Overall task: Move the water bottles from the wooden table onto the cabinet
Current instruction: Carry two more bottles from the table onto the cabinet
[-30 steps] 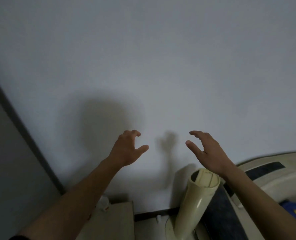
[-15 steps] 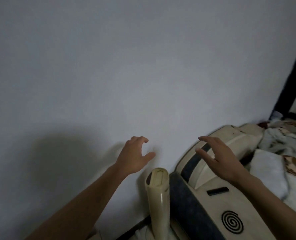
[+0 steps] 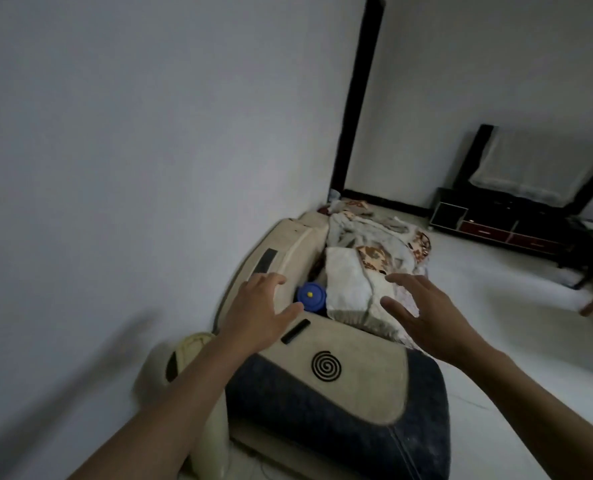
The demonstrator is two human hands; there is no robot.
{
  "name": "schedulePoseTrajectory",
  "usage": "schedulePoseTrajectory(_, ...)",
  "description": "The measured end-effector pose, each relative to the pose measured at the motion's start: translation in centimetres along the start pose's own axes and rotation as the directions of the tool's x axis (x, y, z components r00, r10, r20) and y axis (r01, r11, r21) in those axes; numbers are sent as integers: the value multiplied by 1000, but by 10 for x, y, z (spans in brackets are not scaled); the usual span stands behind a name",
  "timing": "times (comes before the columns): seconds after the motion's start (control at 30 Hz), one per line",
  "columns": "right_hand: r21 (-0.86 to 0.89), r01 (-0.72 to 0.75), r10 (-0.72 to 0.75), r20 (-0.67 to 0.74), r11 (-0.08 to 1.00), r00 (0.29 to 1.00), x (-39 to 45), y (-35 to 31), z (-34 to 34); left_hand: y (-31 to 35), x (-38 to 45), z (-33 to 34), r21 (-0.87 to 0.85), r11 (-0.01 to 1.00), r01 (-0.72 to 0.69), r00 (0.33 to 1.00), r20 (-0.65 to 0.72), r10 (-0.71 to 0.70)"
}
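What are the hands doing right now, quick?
Left hand: open, holding nothing.
Right hand: open, fingers spread, holding nothing.

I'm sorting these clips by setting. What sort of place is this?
Most likely a living room in a home: a cream and dark sofa piled with blankets, and a low dark TV cabinet against the far wall, on a pale floor.

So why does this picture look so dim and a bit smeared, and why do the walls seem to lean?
Head view: the room is dimly lit, colours greyish. The left hand and right hand look slightly soft, and the sofa edges smear, suggesting motion. The wide-angle lens tilts the dark door frame.
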State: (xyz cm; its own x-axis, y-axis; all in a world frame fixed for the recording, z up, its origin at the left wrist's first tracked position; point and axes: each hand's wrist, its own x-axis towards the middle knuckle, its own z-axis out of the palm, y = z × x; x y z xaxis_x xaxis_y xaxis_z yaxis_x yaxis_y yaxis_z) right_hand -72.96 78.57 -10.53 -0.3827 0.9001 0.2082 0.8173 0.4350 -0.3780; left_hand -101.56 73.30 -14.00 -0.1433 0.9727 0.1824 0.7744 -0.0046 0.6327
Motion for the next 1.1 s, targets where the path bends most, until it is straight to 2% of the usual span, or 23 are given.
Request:
schedulePoseTrajectory(0.13, -74, -160, 161, 17, 984, 987, -62, 12, -13, 23, 0, 28, 1, 996, -87, 988, 131, 86)
schedulePoseTrajectory(0.3, -109, -336, 322, -123, 936, 939, -141, 41, -54, 92, -8, 69, -46, 971, -236, 938, 251, 240)
schedulePoseTrajectory(0.6, 10, -568, 537, -340, 823, 772, -320, 97, -128, 250, -81, 152, -78, 858, -507, 763, 424, 489)
schedulePoseTrajectory(0.73, 2, -663, 617, -370, 749, 695, -413, 121, -160, 320, -138, 191, -103, 811, -576, 669, 510, 540)
schedulePoseTrajectory(0.87, 32, -734, 684, -391, 678, 615, -490, 135, -192, 376, -193, 226, -163, 754, -636, 598, 514, 615)
schedulePoseTrajectory(1.1, 141, -784, 753, -421, 605, 506, -566, 145, -214, 434, -242, 270, -193, 702, -686, 494, 585, 643)
